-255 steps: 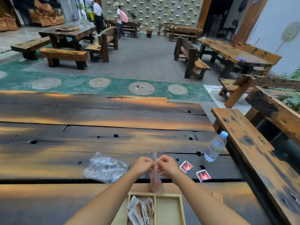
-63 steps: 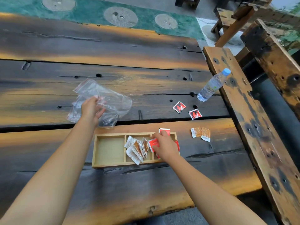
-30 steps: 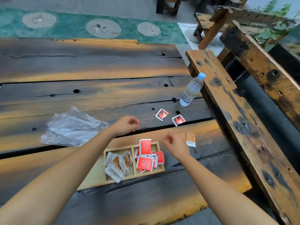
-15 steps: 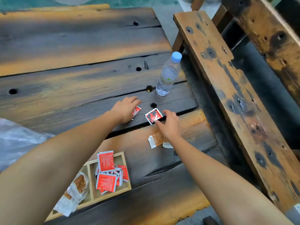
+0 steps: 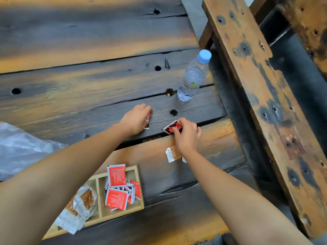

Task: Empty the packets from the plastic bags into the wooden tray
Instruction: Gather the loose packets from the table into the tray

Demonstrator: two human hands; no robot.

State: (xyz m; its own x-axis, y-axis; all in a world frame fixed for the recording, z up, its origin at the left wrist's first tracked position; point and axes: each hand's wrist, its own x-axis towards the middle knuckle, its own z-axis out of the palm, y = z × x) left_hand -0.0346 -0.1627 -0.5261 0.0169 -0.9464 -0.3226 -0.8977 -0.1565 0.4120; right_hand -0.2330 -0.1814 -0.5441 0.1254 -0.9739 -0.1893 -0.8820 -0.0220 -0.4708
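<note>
My left hand (image 5: 134, 119) is closed around a small red-and-black packet (image 5: 147, 122) on the dark table plank. My right hand (image 5: 186, 136) pinches a second red-and-black packet (image 5: 170, 127) just right of it. A brown-and-white packet (image 5: 172, 154) lies under my right wrist. The wooden tray (image 5: 139, 190) sits near the front edge; its right compartment holds several red packets (image 5: 116, 190), the middle one brown-and-white packets (image 5: 83, 202). My left forearm hides the tray's left part. Crumpled clear plastic bags (image 5: 21, 149) lie at the far left.
A water bottle (image 5: 193, 76) with a blue cap stands upright just beyond my right hand. A worn wooden bench (image 5: 265, 103) runs along the table's right side. The planks have holes and a gap (image 5: 150, 138) below the packets.
Both hands have closed on the two red-and-black packets that they were only touching half a second ago. The view has moved closer in.
</note>
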